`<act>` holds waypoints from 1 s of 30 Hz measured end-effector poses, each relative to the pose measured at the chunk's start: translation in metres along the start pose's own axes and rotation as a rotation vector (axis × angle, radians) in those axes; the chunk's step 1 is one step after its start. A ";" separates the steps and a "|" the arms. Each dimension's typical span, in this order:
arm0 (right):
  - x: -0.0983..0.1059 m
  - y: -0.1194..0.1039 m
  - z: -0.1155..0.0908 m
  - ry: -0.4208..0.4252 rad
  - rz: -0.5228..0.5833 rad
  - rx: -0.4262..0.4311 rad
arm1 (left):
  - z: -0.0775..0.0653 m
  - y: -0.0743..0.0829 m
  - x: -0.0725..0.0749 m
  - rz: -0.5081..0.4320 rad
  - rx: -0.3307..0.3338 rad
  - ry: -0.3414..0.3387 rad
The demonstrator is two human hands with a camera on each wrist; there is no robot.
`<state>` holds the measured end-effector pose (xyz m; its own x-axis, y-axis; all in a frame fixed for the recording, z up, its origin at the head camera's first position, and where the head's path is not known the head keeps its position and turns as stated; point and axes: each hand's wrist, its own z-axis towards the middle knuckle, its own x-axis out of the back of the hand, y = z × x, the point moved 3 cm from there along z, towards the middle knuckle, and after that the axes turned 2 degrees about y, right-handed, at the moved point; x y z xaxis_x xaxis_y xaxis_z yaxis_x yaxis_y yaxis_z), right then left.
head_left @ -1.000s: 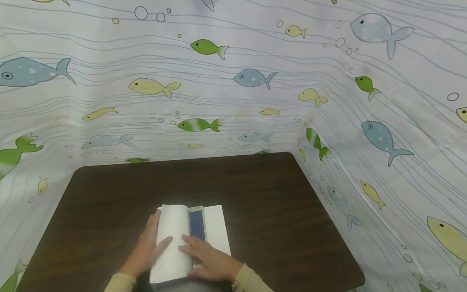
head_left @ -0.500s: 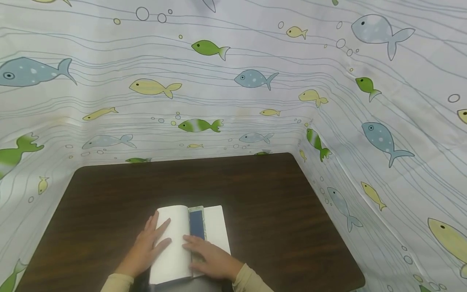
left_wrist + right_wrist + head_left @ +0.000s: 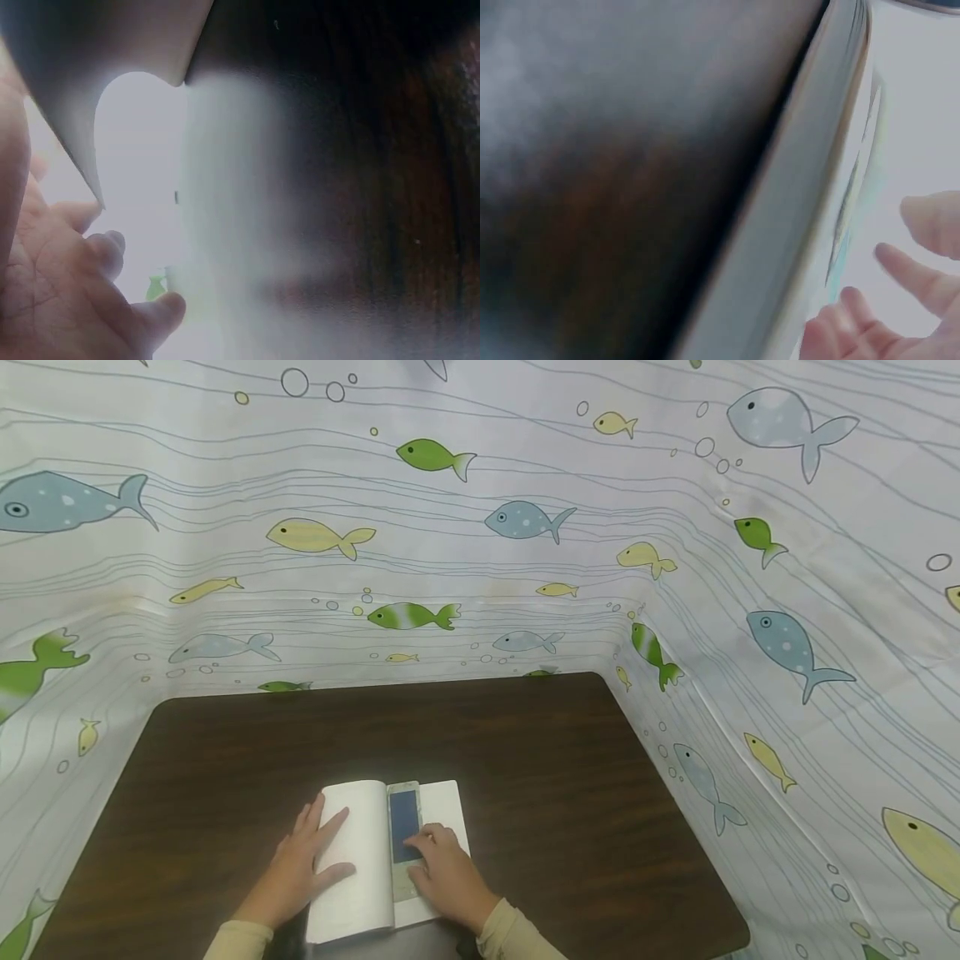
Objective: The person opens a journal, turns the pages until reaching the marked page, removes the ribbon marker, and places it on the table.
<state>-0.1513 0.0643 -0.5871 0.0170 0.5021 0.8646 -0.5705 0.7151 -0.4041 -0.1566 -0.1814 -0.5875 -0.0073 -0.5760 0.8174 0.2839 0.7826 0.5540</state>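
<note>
An open book [image 3: 352, 893] with blank white pages lies near the front of the dark wooden table. My left hand [image 3: 296, 864] rests along its left side, fingers spread, with the thumb on the left page. In the left wrist view, the fingers of that hand [image 3: 75, 292] reach past the edge of the book. On the right page, against the fold, lies a flat pale strip with a blue panel [image 3: 405, 810]. My right hand [image 3: 450, 877] is over it, fingers bent, fingertips at the blue panel and thumb apart from them. The book's page edges [image 3: 795, 202] show in the right wrist view.
The brown table [image 3: 525, 760] has rounded corners. A white sheet printed with fish [image 3: 465, 568] encloses it at the back and sides. Below the book, a grey surface [image 3: 375, 947] shows at the bottom edge of the head view.
My right hand has lifted off the left page and shifted right onto the strip, uncovering more of it. My left hand's fingers have spread over the page's left edge.
</note>
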 end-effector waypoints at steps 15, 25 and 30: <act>-0.014 -0.001 0.021 -0.035 -0.333 -0.353 | -0.002 -0.001 -0.005 -0.004 0.030 -0.018; -0.007 0.001 0.026 -0.120 -0.324 -0.404 | -0.003 0.002 -0.005 0.002 0.041 -0.024; -0.005 0.005 0.029 -0.166 -0.227 -0.439 | -0.003 0.004 -0.005 -0.005 0.045 -0.030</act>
<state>-0.1778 0.0513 -0.5852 -0.0508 0.2523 0.9663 -0.1689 0.9514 -0.2573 -0.1523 -0.1759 -0.5900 -0.0377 -0.5732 0.8185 0.2402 0.7899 0.5642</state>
